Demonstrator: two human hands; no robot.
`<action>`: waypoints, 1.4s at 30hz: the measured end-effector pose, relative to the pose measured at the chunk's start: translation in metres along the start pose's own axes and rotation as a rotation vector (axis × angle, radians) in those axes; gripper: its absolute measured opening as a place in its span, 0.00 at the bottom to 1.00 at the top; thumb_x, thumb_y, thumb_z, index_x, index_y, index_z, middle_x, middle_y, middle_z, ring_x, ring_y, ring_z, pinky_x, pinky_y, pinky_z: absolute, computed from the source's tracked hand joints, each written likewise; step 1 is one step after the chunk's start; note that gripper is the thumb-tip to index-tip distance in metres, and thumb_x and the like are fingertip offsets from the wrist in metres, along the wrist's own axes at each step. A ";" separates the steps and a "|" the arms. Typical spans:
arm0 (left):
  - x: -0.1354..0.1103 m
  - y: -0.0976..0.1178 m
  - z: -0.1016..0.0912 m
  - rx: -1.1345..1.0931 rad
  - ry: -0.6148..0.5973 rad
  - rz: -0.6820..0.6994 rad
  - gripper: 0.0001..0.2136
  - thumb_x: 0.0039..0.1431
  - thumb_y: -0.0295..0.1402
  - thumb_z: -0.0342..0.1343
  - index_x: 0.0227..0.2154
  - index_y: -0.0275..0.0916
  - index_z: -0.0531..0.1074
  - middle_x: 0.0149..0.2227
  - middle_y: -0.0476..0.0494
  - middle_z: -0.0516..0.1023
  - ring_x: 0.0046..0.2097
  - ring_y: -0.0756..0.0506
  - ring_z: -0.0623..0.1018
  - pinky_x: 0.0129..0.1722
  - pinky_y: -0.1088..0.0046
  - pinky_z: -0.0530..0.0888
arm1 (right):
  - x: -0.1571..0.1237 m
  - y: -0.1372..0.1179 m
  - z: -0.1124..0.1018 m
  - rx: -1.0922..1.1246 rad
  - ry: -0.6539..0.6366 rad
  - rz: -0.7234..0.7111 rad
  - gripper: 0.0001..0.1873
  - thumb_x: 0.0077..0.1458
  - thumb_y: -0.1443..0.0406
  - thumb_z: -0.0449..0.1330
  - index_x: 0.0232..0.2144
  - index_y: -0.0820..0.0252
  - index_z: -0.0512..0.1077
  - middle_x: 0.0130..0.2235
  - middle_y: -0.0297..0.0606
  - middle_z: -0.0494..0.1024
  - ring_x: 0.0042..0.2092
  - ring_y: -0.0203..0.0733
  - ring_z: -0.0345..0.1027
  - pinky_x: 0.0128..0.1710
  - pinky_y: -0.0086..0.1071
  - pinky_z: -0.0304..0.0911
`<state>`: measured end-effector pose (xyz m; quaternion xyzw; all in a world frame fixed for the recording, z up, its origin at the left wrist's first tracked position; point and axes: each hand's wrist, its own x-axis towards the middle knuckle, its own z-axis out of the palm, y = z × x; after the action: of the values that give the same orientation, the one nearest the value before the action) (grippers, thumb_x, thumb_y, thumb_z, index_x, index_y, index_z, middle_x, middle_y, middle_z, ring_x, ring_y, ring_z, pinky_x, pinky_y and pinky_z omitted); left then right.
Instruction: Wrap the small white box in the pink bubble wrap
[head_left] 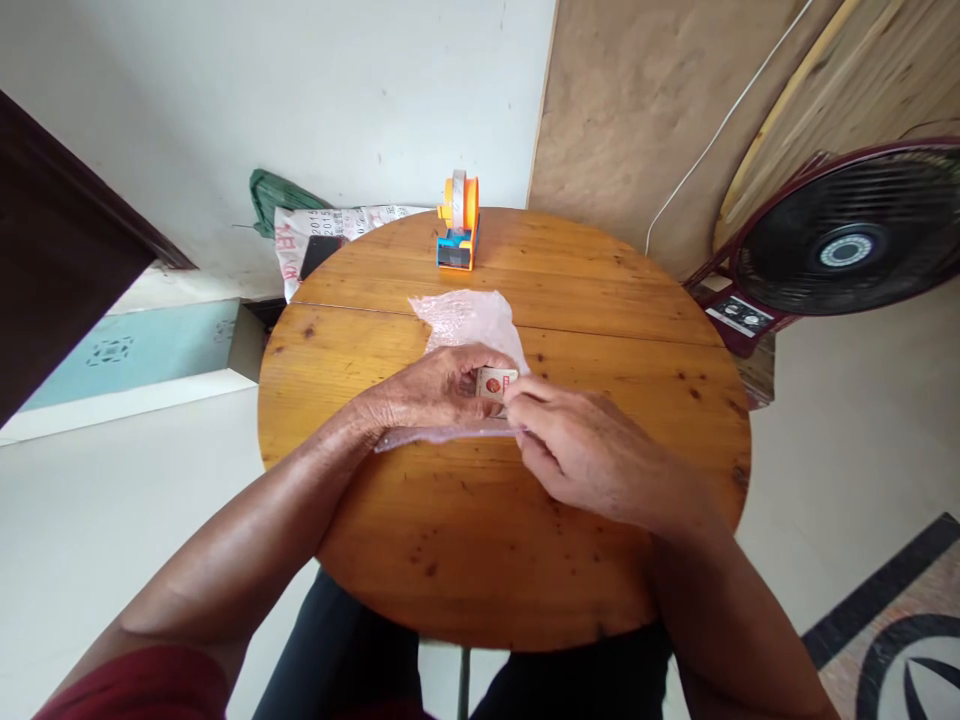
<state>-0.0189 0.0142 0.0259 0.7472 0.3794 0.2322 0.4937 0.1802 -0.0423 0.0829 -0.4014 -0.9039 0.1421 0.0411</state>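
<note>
A small pale box point(495, 384) with a round reddish picture and a red label sits in my left hand point(439, 385), whose thumb and fingers close around its sides. At the box's right end, my right hand point(574, 440) has its fingers bent and pressed together; what lies between them is hidden. Under both hands spreads a sheet of clear, pinkish bubble wrap point(471, 318), its far part crumpled on the table and its near edge showing below my left hand.
The round wooden table point(480, 560) carries an orange and blue tape dispenser point(459, 225) at its far edge. A dark red fan point(847, 245) stands at the right. Beyond the table's left far edge lie a printed white sack point(296, 235) and a green bag point(281, 195).
</note>
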 end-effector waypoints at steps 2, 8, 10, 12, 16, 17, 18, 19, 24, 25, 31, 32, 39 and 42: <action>0.000 0.001 0.002 -0.017 0.003 0.042 0.16 0.51 0.33 0.61 0.45 0.39 0.73 0.39 0.47 0.77 0.37 0.49 0.74 0.34 0.75 0.71 | -0.001 0.005 -0.002 0.014 0.052 0.040 0.06 0.57 0.72 0.49 0.32 0.60 0.65 0.43 0.40 0.72 0.35 0.37 0.64 0.35 0.32 0.56; -0.001 0.010 -0.005 -0.090 -0.098 0.017 0.18 0.58 0.41 0.55 0.49 0.41 0.72 0.46 0.44 0.77 0.46 0.45 0.75 0.43 0.71 0.71 | 0.004 0.019 0.001 0.077 0.096 0.103 0.07 0.59 0.71 0.48 0.31 0.60 0.64 0.43 0.40 0.71 0.37 0.40 0.65 0.38 0.33 0.56; -0.002 0.010 -0.012 -0.116 -0.072 0.038 0.19 0.60 0.46 0.54 0.50 0.42 0.73 0.50 0.44 0.75 0.51 0.43 0.73 0.49 0.68 0.69 | 0.008 0.021 0.002 0.116 0.105 0.102 0.07 0.58 0.70 0.49 0.32 0.59 0.66 0.43 0.40 0.71 0.39 0.41 0.65 0.39 0.33 0.57; -0.004 0.008 -0.020 -0.117 0.001 0.045 0.21 0.61 0.50 0.49 0.48 0.42 0.74 0.51 0.43 0.75 0.53 0.42 0.72 0.52 0.66 0.68 | 0.010 0.023 0.004 0.149 0.116 0.105 0.07 0.58 0.70 0.49 0.33 0.59 0.67 0.43 0.40 0.71 0.40 0.42 0.65 0.40 0.34 0.57; -0.009 0.005 -0.029 -0.054 -0.002 0.036 0.23 0.55 0.51 0.55 0.44 0.38 0.74 0.45 0.42 0.76 0.48 0.41 0.74 0.46 0.66 0.70 | 0.012 0.026 0.004 0.213 0.152 0.118 0.08 0.60 0.69 0.48 0.34 0.58 0.68 0.41 0.39 0.72 0.41 0.42 0.65 0.41 0.34 0.58; -0.010 0.006 -0.029 -0.004 -0.015 0.045 0.22 0.52 0.49 0.59 0.43 0.38 0.74 0.44 0.42 0.76 0.47 0.42 0.74 0.45 0.67 0.70 | 0.013 0.026 0.004 0.232 0.160 0.125 0.09 0.60 0.68 0.48 0.34 0.58 0.68 0.41 0.39 0.73 0.41 0.42 0.65 0.41 0.34 0.58; -0.010 0.007 -0.028 0.053 -0.024 0.060 0.20 0.50 0.46 0.62 0.42 0.38 0.74 0.44 0.43 0.76 0.46 0.42 0.74 0.45 0.67 0.70 | 0.013 0.026 0.005 0.252 0.167 0.131 0.09 0.61 0.68 0.48 0.34 0.58 0.68 0.41 0.39 0.73 0.41 0.42 0.66 0.41 0.34 0.58; -0.010 0.008 -0.027 0.109 -0.028 0.078 0.19 0.48 0.44 0.64 0.40 0.38 0.74 0.44 0.43 0.76 0.45 0.43 0.74 0.45 0.67 0.70 | 0.013 0.027 0.005 0.273 0.170 0.136 0.09 0.61 0.67 0.48 0.35 0.58 0.68 0.41 0.38 0.73 0.41 0.42 0.66 0.41 0.34 0.58; -0.006 0.007 -0.017 0.187 0.009 0.124 0.08 0.51 0.33 0.60 0.35 0.38 0.73 0.43 0.45 0.75 0.43 0.46 0.74 0.42 0.72 0.70 | 0.016 0.029 0.009 0.360 0.177 0.146 0.09 0.61 0.66 0.50 0.37 0.57 0.69 0.40 0.36 0.74 0.40 0.41 0.66 0.40 0.33 0.58; -0.006 0.006 -0.016 0.180 0.020 0.133 0.07 0.52 0.32 0.59 0.34 0.38 0.73 0.42 0.46 0.75 0.42 0.47 0.73 0.40 0.73 0.69 | 0.017 0.030 0.010 0.371 0.179 0.151 0.08 0.60 0.66 0.50 0.37 0.57 0.70 0.40 0.35 0.75 0.40 0.41 0.66 0.39 0.33 0.59; -0.005 0.006 -0.015 0.127 0.051 0.146 0.05 0.56 0.33 0.56 0.29 0.36 0.71 0.32 0.48 0.72 0.34 0.50 0.71 0.34 0.76 0.67 | 0.020 0.031 0.013 0.423 0.204 0.187 0.11 0.60 0.64 0.50 0.39 0.57 0.72 0.39 0.36 0.76 0.37 0.39 0.67 0.36 0.31 0.59; -0.005 0.007 -0.014 0.121 0.061 0.138 0.06 0.56 0.33 0.56 0.28 0.36 0.70 0.31 0.48 0.72 0.34 0.50 0.70 0.34 0.76 0.66 | 0.021 0.032 0.015 0.431 0.223 0.188 0.11 0.60 0.65 0.50 0.38 0.58 0.72 0.39 0.36 0.76 0.37 0.39 0.67 0.36 0.31 0.59; -0.002 0.003 -0.008 0.072 0.136 0.120 0.08 0.56 0.34 0.57 0.26 0.35 0.69 0.32 0.48 0.71 0.33 0.51 0.70 0.33 0.75 0.67 | 0.030 0.038 0.027 0.445 0.308 0.240 0.08 0.57 0.66 0.53 0.32 0.59 0.72 0.33 0.35 0.77 0.34 0.38 0.67 0.34 0.30 0.59; -0.001 0.002 -0.006 0.045 0.151 0.112 0.08 0.55 0.34 0.57 0.26 0.35 0.69 0.31 0.48 0.71 0.32 0.51 0.70 0.32 0.75 0.66 | 0.031 0.039 0.028 0.450 0.309 0.267 0.08 0.56 0.66 0.53 0.31 0.59 0.72 0.31 0.34 0.76 0.32 0.37 0.67 0.32 0.29 0.58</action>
<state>-0.0237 0.0161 0.0301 0.7585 0.3780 0.3066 0.4332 0.1816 -0.0011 0.0437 -0.5145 -0.7719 0.2801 0.2470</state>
